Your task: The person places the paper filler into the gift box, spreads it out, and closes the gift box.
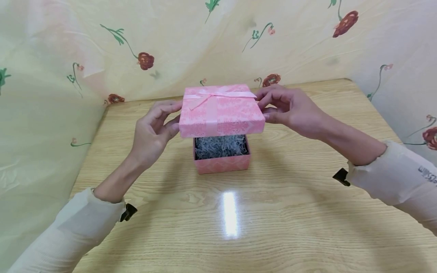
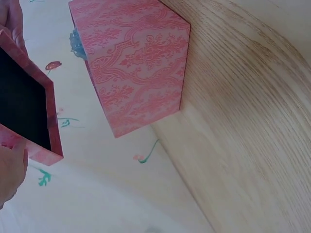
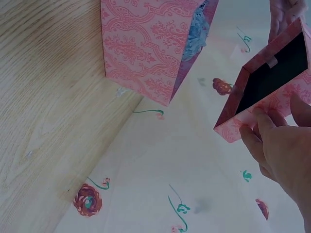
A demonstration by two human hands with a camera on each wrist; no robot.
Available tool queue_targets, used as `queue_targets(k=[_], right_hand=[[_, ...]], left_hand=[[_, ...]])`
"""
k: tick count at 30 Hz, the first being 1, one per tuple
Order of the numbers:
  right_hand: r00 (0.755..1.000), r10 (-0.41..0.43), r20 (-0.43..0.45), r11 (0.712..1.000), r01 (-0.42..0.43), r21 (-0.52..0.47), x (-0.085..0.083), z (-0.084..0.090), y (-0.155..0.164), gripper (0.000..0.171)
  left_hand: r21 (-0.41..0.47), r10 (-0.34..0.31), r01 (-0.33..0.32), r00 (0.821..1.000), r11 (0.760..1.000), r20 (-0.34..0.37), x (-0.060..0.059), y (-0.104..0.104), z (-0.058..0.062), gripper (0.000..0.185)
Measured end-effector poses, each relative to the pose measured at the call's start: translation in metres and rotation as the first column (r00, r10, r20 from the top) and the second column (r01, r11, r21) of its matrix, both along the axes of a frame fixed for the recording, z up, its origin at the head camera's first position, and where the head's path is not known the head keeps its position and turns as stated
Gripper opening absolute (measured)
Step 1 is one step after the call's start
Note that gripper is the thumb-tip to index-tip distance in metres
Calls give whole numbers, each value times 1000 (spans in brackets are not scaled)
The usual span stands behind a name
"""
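A pink patterned gift box lid (image 1: 232, 113) with a pale ribbon bow is held above its box by both hands. My left hand (image 1: 151, 131) grips the lid's left side with thumb and fingers. On the opposite side my right hand (image 1: 293, 110) pinches the lid's edge. Below stands the pink box (image 1: 223, 165), uncovered and filled with blue-grey shredded paper (image 1: 221, 146). From the right wrist view, the lid's dark inside (image 3: 277, 73) shows, apart from the box. The left wrist view shows the box's patterned side (image 2: 138, 65).
The box stands on a light wooden table (image 1: 273, 227). A flower-printed cloth (image 1: 191, 45) hangs behind the table and along its sides. Black clips (image 1: 128, 212) are attached at both sleeve cuffs.
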State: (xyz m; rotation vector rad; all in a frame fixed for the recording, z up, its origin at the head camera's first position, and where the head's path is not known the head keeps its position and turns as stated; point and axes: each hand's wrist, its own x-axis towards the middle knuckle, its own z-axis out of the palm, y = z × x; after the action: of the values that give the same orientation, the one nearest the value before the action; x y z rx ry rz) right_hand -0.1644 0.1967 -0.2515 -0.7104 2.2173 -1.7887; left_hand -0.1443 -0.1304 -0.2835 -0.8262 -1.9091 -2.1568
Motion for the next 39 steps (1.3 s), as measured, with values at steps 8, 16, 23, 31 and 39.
queue_targets(k=[8,16,23,31,39], right_hand=[[997,-27,-69,994,34,101,-1,-4,-4,15],[998,-25,-61,996,29,78,0,-9,-6,15],[999,-1,-49,999,3,32,-1,-20,-8,15],[996,4,-92,994,6,105,1,-27,-8,13],[995,2,-96,993,9,115,2,-32,-9,12]], left_hand=[[-14,33,-33,999,999,20,2,-3,-5,42],[-39,74,-73,997,997,36,4,-4,-10,42],[-61,81,-77,995,995,65,7,-5,-23,41],[-87,59,-52,995,995,78,10,-7,-32,40],[-93,58,-51,995,994,76,11,-7,-35,40]])
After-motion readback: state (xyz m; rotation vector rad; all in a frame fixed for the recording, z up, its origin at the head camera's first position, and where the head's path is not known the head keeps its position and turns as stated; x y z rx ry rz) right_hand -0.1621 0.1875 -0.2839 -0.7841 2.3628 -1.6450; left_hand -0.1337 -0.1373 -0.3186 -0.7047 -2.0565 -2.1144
